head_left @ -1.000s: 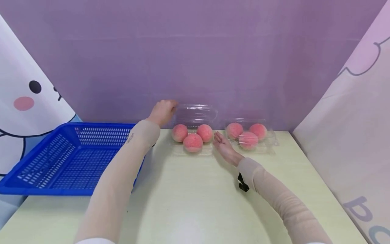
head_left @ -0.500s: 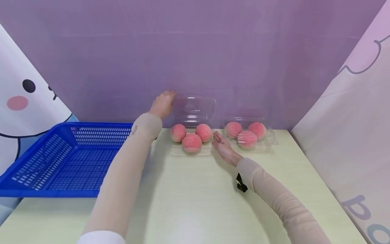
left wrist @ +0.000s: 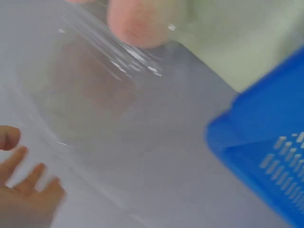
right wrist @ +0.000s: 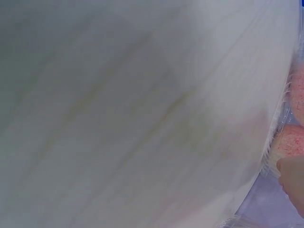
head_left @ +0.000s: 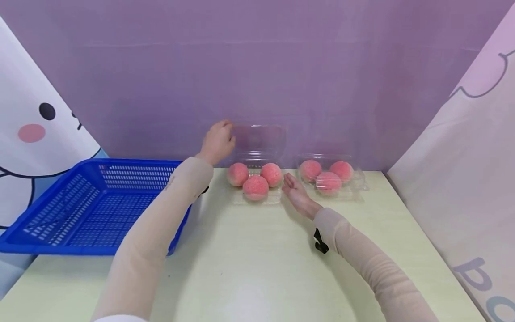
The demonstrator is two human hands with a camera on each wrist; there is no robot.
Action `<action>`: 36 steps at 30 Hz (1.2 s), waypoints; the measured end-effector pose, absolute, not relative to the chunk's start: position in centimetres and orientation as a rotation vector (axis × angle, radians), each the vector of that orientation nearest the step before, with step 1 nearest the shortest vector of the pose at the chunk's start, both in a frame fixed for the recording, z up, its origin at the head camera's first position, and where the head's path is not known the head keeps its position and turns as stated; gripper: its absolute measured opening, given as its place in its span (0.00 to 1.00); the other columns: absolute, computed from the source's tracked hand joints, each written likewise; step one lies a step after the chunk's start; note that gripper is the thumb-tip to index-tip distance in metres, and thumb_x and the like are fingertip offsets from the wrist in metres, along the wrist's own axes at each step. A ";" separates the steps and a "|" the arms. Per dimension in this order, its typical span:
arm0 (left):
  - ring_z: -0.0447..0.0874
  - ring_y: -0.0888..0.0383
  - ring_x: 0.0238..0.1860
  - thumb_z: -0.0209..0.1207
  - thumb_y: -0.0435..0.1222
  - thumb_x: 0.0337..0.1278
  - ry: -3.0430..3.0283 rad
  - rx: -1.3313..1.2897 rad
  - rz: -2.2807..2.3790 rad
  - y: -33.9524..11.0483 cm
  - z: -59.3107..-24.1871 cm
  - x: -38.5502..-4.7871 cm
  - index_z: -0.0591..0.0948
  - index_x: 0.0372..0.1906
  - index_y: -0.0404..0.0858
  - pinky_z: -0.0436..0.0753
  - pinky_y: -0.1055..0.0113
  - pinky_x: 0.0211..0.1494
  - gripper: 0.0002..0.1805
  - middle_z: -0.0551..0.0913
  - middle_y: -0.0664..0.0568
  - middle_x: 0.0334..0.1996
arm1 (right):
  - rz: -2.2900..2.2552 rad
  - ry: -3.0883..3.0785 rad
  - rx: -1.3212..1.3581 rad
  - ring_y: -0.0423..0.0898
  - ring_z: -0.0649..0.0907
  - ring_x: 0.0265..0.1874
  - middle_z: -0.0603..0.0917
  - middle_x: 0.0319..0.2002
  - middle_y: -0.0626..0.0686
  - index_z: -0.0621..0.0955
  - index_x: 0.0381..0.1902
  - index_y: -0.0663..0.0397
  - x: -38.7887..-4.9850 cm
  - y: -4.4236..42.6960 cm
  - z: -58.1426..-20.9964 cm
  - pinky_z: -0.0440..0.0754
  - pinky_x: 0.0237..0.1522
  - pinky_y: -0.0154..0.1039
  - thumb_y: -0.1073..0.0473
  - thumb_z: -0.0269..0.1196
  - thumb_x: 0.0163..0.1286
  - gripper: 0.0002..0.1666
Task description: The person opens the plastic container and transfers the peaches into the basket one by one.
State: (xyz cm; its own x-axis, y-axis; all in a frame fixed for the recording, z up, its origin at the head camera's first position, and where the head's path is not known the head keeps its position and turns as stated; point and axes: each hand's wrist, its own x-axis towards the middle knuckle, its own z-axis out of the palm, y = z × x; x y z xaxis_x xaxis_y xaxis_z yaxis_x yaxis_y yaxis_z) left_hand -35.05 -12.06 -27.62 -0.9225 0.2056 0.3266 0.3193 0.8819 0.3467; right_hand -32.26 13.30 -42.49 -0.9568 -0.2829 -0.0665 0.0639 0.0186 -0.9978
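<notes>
Three pink peaches [head_left: 255, 188] sit in a clear plastic clamshell box, its lid [head_left: 259, 136] standing raised behind them. My left hand [head_left: 217, 142] is at the lid's upper left edge, thumb apart from the fingers; whether it touches the lid is hard to tell. In the left wrist view a large blurred fingertip [left wrist: 137, 21] lies over the clear plastic. Beside the box's right side my right hand [head_left: 297, 193] lies low with straight fingers, between it and a second clear box. That box holds three more peaches [head_left: 328, 182]. Pale cloth fills most of the right wrist view.
A blue plastic basket [head_left: 116, 250] stands on the left of the pale table [head_left: 245, 259]. Behind the table hangs a purple backdrop [head_left: 257, 67], with printed cloth panels [head_left: 458, 170] at both sides.
The left hand has risen along the lid, and the lid now stands higher and more upright. Its thumb has spread from the fingers. The right hand has stayed about where it was.
</notes>
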 end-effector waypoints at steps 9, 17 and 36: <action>0.77 0.48 0.50 0.51 0.36 0.59 -2.903 -0.447 -0.691 -9.4 -27.9 -31.7 0.74 0.56 0.37 0.76 0.54 0.55 0.19 0.75 0.45 0.56 | -2.030 2.064 -0.221 0.55 0.43 0.71 0.39 0.72 0.62 0.36 0.70 0.66 -32.5 13.7 -42.6 0.46 0.71 0.46 0.72 0.39 0.70 0.36; 0.73 0.47 0.57 0.52 0.33 0.56 -3.092 -0.503 -0.658 -8.7 -30.3 -32.7 0.73 0.57 0.37 0.72 0.53 0.60 0.21 0.76 0.45 0.56 | -2.026 2.085 -0.208 0.55 0.43 0.71 0.39 0.72 0.62 0.37 0.70 0.66 -32.6 14.0 -42.6 0.46 0.71 0.46 0.72 0.39 0.70 0.36; 0.55 0.44 0.68 0.57 0.43 0.55 -3.193 -0.484 -0.442 -9.7 -37.5 -36.3 0.58 0.69 0.42 0.58 0.51 0.70 0.37 0.58 0.42 0.68 | -2.027 2.105 -0.192 0.54 0.45 0.71 0.41 0.72 0.61 0.39 0.70 0.66 -32.1 13.6 -42.7 0.47 0.71 0.46 0.72 0.41 0.69 0.37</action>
